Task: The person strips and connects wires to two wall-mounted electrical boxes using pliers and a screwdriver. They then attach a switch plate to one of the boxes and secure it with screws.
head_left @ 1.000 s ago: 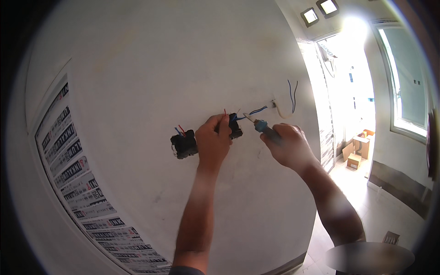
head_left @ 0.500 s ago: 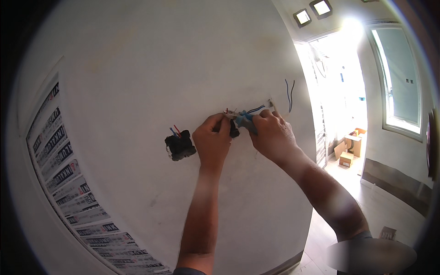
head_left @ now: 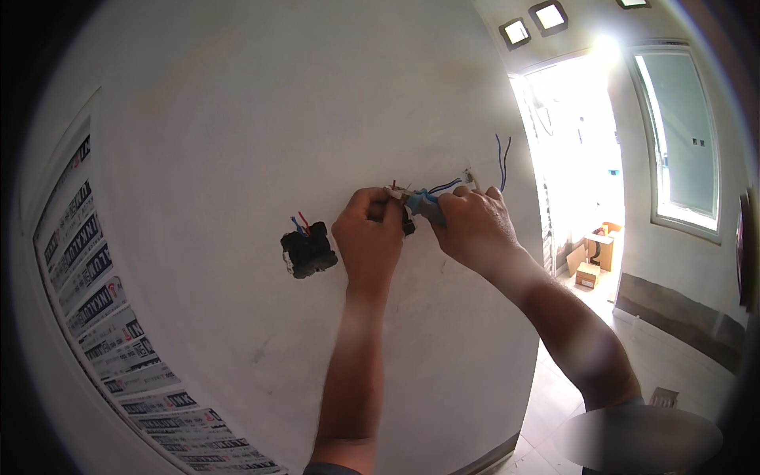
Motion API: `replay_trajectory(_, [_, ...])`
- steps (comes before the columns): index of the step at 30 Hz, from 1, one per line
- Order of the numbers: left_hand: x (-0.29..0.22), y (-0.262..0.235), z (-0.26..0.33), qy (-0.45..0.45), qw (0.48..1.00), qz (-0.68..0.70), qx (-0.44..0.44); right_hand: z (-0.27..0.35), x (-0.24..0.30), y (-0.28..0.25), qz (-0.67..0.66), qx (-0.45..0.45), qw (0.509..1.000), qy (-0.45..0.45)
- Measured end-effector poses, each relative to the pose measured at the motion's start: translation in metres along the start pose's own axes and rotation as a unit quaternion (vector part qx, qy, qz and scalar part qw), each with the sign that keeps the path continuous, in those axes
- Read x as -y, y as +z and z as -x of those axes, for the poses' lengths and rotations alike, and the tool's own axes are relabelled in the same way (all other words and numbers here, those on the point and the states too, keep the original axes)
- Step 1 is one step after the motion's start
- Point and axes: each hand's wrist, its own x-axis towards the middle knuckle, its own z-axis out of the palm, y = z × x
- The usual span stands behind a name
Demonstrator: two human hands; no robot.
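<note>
My right hand is closed around blue-and-grey-handled pliers, whose jaws point left toward my left hand. The fingers of my left hand are pinched on thin wires at the jaw tips; a red end and a pale end stick up there. Behind the pliers, a dark wall box is mostly covered by my hands. Blue and black wires run from the pliers toward a small hole in the wall. To the left, a second black wall box has red and blue wire ends standing out of it.
More loose wires hang at the wall's right edge. A frame covered in printed protective film stands at the left. On the right are a bright doorway, cardboard boxes on the floor and a window.
The view has shifted slightly. Both hands keep nearly the same place at the wires, and the pliers stay in my right hand, with their jaws still at my left fingertips.
</note>
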Motion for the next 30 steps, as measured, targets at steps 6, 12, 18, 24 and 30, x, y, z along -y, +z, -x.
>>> replay_trajectory(6, [0.004, -0.002, -0.002, 0.033, 0.998, -0.043, 0.017, 0.001, -0.001, -0.001, 0.023, -0.005, 1.0, -0.011])
replay_trajectory(12, [0.001, -0.007, -0.006, 0.016, 0.996, -0.056, 0.064, -0.006, -0.008, 0.008, 0.027, -0.016, 0.999, -0.009])
replay_trajectory(18, [-0.009, -0.006, -0.004, 0.005, 0.992, -0.075, 0.1, -0.003, -0.01, 0.003, 0.031, -0.012, 0.999, -0.025])
replay_trajectory(24, [0.003, -0.002, 0.003, 0.084, 0.989, -0.111, 0.054, 0.0, 0.007, -0.02, 0.01, 0.11, 0.993, 0.036])
replay_trajectory(30, [0.012, 0.0, 0.006, 0.193, 0.964, -0.181, -0.027, -0.003, 0.018, -0.044, -0.008, 0.145, 0.989, 0.031])
